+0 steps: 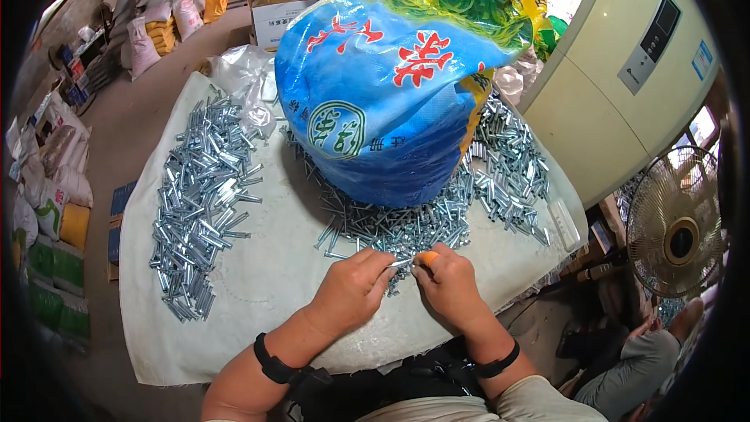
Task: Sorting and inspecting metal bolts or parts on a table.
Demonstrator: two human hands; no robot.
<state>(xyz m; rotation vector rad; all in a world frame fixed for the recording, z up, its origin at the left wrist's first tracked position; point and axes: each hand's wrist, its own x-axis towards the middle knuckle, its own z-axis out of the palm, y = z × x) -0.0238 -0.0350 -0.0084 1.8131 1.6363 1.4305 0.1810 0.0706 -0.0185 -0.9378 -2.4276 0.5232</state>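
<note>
In the lower centre of the frame the left hand [351, 287] and the right hand [447, 285] meet, and together they pinch one small silver metal pin [401, 263] between their fingertips. The long axis of the pin lies almost level across the picture, from left to right, with its right end at a small orange piece [429, 258] that the right hand grips with closed fingers; the left hand is closed on the other end. Both wrists carry a black wristband [273, 363]. Just above the hands lies a loose heap of pins [391, 227], and it goes around the foot of a big blue woven sack [375, 101] with red characters and a round green emblem, which stands in the upper centre. The top of the sack is yellow and green. A second, longer heap of silver sleeves [199, 203] lies at the left of the frame, well apart from the hands. All this rests on a counter [266, 289] covered with a white cloth. A crumpled clear plastic bag [246, 78] lies beside the sack at the upper left. Cardboard boxes [273, 0] stand at the top of the frame, filled sacks [156, 23] at the upper left on a grey floor, a cream standing air conditioner [625, 78] at the upper right, and a fan [676, 234] at the right edge.
</note>
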